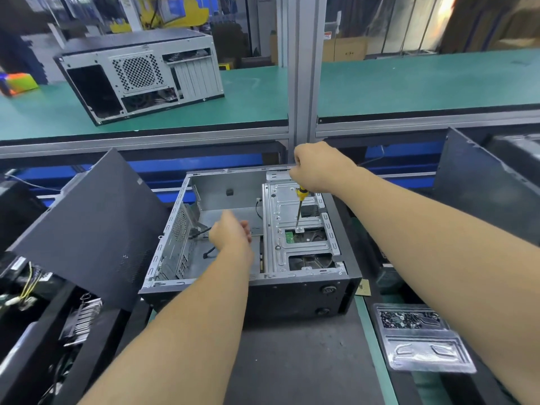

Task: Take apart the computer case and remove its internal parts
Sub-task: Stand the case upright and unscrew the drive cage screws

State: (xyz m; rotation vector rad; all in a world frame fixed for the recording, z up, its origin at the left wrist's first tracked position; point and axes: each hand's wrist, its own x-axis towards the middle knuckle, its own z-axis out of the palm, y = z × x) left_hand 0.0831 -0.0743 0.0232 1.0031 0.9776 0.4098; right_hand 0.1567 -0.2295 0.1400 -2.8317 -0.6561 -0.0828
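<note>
An open black computer case (292, 299) lies on its side in front of me, its grey metal interior exposed. A silver drive cage (295, 247) fills its right half, with a drive and a green circuit edge showing through its openings. My right hand (318, 168) grips a yellow-handled screwdriver (299, 207) upright, its tip on a screw on the cage's top plate. My left hand (230, 232) hovers inside the case's left half, fingers relaxed and holding nothing, near a loose black cable (204, 232).
The case's black side panel (96, 229) leans at the left. Bins with removed parts and wires sit at lower left. A clear plastic tray (420, 340) with screws lies at lower right. Another case (140, 74) stands on the green shelf behind, past an aluminium post (305, 68).
</note>
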